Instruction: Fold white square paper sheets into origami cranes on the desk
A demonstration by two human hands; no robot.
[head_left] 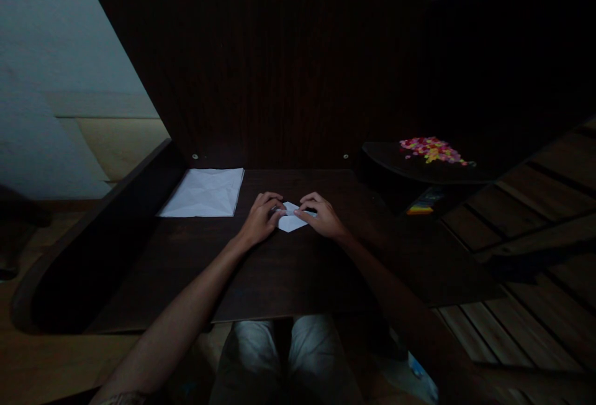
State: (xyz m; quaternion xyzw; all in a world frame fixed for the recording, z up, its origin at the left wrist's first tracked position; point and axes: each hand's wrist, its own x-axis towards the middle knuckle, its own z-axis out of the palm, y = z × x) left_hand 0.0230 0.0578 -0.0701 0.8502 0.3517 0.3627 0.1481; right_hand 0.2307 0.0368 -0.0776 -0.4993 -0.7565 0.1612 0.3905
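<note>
A small folded piece of white paper (291,223) lies on the dark desk between my hands, its lower edge coming to a point. My left hand (263,217) grips its left side, thumb and curled fingers closed on the paper. On the other side, my right hand (321,215) pinches the right part, its thumb pressing near the middle fold. Both hands rest close to the desk surface, and the fingertips partly cover the paper's sides. To the left of my left hand lies a stack of creased white paper sheets (205,192).
The dark wooden desk (279,281) has a tall back panel (279,69) and a raised left side wall (93,237). On a low rounded shelf (391,159) at the right sits a pile of small colourful pieces (433,149). Wooden slats (521,330) stand further right.
</note>
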